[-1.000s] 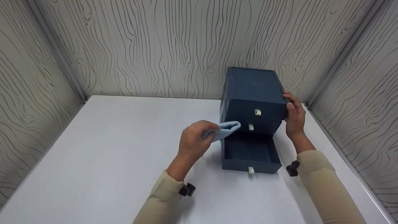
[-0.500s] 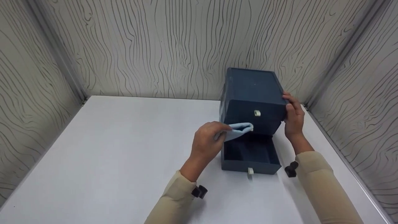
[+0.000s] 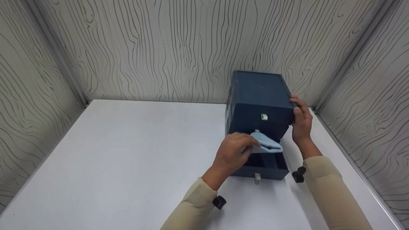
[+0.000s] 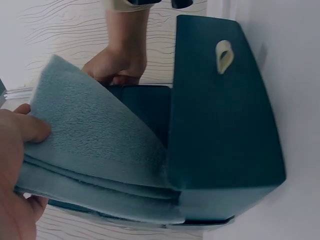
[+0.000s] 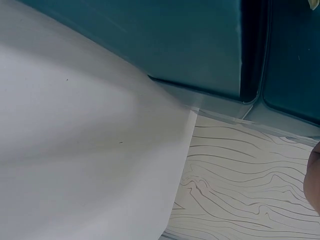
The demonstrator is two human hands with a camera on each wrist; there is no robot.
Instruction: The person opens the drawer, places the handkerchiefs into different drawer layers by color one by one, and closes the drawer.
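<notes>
My left hand [image 3: 235, 151] pinches a folded light-blue towel [image 3: 266, 142] between thumb and fingers, over the pulled-out bottom drawer [image 3: 260, 173] of a dark blue drawer cabinet [image 3: 261, 89]. In the left wrist view the towel [image 4: 100, 125] shows its folded layers, its far edge right at the drawer front [image 4: 225, 115]. My right hand [image 3: 302, 121] grips the cabinet's right front edge, fingers along the side. Only a bit of that hand [image 5: 312, 180] shows in the right wrist view. The towel hides much of the drawer's inside.
Cream pull tabs sit on the drawer fronts, one on the top drawer [image 3: 264, 117]. The cabinet stands at the right rear of a white table [image 3: 127, 159]. Wood-grain patterned panels [image 3: 179, 48] rise behind and at both sides.
My left hand has carried the towel rightward and down, from left of the cabinet to over the bottom drawer. The right hand keeps its grip on the cabinet.
</notes>
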